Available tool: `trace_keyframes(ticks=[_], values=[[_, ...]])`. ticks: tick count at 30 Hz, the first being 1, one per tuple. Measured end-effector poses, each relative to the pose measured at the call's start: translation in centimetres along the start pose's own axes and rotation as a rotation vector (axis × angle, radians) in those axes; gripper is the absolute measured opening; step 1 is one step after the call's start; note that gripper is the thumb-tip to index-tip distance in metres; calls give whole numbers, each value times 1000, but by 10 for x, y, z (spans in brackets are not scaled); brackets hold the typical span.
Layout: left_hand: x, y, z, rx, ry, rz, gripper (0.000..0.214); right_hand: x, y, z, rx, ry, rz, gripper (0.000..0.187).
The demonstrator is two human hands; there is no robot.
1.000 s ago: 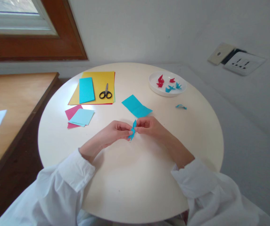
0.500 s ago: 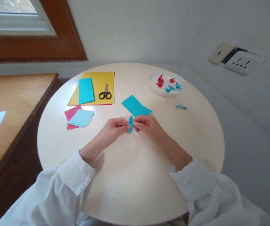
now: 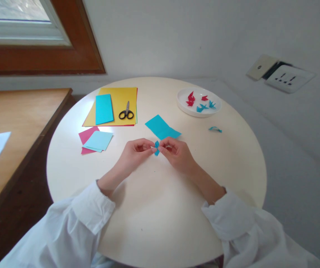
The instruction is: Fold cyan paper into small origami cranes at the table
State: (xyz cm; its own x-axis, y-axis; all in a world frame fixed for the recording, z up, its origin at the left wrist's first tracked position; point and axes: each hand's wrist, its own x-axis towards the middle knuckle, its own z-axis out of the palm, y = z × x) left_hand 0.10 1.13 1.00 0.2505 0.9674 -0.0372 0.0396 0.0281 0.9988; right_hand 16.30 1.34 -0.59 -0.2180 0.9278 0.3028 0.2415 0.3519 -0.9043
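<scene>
Two-handed hold on a small folded blue paper (image 3: 157, 143), over the middle of the round tabletop (image 3: 160, 223). Half a second earlier we saw the paper standing taller above the fingers, with more of its length exposed; now only short tips project above and below the grip. The left hand (image 3: 135, 152) pinches the piece from the left between thumb and bent forefinger. The right hand (image 3: 178, 153) has come up level with it and pinches the opposite side, the two sets of fingertips nearly meeting. We take this to mean that the piece is being worked from both sides at once, and judge its shaping unfinished, since neither hand has let go. The fingers hide its centre, so we cannot tell which fold is being worked.

Just beyond the hands, toward the far edge, lies a creased blue sheet (image 3: 160, 125), its place unchanged. Near the tabletop's far right edge we note a white dish (image 3: 199, 115) holding red figures (image 3: 191, 98) and blue figures (image 3: 203, 107); a curled blue strip (image 3: 215, 130) lies apart from it, nearer the right edge.
</scene>
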Motion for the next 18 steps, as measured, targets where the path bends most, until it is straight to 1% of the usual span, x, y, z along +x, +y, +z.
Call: trace_keyframes(ticks=[4,7,9,12,15,18], values=[[0,-1,-1,-38,-5,-21,14,-1,1,3,-22,45,-15,10],[0,-3,-1,-124,-19,-63,20,0,2,5,32,69,6,6],[0,-5,0,-166,-14,-77,22,0,2,7,79,70,27,7],[0,-6,1,-170,10,-41,20,0,3,8,107,59,39,7],[-1,-5,2,-138,27,9,22,-1,6,9,111,71,22,4],[-2,-4,3,-110,12,64,23,-1,11,9,128,79,9,3]])
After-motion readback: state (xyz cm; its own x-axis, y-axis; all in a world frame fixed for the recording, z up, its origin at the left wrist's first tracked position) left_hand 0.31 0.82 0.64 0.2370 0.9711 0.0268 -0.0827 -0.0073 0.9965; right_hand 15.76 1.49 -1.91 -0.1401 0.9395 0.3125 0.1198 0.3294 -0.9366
